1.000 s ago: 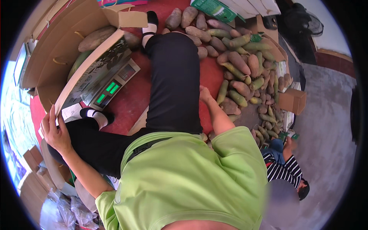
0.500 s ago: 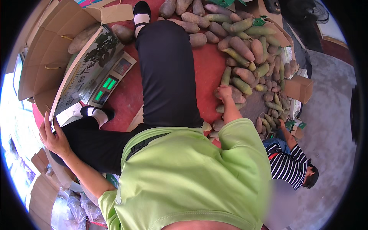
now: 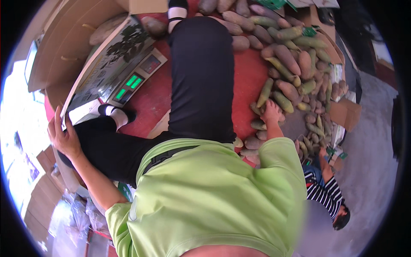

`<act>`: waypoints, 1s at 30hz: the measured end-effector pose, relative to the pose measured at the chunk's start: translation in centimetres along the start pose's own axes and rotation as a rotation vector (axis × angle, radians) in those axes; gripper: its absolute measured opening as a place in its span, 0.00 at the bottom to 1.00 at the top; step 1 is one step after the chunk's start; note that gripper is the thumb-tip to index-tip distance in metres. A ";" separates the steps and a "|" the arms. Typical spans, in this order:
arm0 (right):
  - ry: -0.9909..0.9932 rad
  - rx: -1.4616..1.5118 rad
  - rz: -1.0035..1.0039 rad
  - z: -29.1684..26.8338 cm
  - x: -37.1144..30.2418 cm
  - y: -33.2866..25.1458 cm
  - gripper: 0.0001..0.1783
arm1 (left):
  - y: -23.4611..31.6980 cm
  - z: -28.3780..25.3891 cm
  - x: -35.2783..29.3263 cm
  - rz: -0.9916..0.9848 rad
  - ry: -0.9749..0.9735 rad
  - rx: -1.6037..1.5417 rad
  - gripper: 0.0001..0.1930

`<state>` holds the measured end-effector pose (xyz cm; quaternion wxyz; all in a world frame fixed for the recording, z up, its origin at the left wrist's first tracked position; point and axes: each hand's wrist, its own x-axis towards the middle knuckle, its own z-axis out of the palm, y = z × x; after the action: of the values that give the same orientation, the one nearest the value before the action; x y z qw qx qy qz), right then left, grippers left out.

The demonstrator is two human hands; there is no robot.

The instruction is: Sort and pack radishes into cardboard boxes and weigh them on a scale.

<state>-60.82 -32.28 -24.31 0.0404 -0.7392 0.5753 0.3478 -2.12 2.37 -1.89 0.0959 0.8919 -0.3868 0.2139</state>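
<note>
My left hand grips the lower edge of an open cardboard box, its thumb and fingers on either side of the printed wall. Inside the box, a large radish is partly visible. On the right, my right hand lies over a pinkish radish at the near edge of a big radish pile, with its fingers curved onto it. A green radish lies just beyond those fingers. My palm hides most of the radish under it.
A scale with a lit green display stands beside the box on the red floor covering. Several loose radishes lie by my right forearm. A co-worker in a striped shirt reaches toward the pile's near right end. Plastic bags are at lower left.
The whole view has shifted, so the scene sits farther right. My right hand has moved slightly right onto the pinkish radish, its fingers more spread. My left hand stays at the box edge.
</note>
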 end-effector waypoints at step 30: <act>0.228 1.156 -0.207 -9.3 2.3 -5.8 0.40 | 0.3 -1.1 0.0 0.008 0.078 0.009 0.17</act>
<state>-51.14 -36.47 -20.52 0.4079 -0.6823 0.5968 -0.1088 -2.71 2.54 -0.90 0.1061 0.8818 -0.3853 0.2503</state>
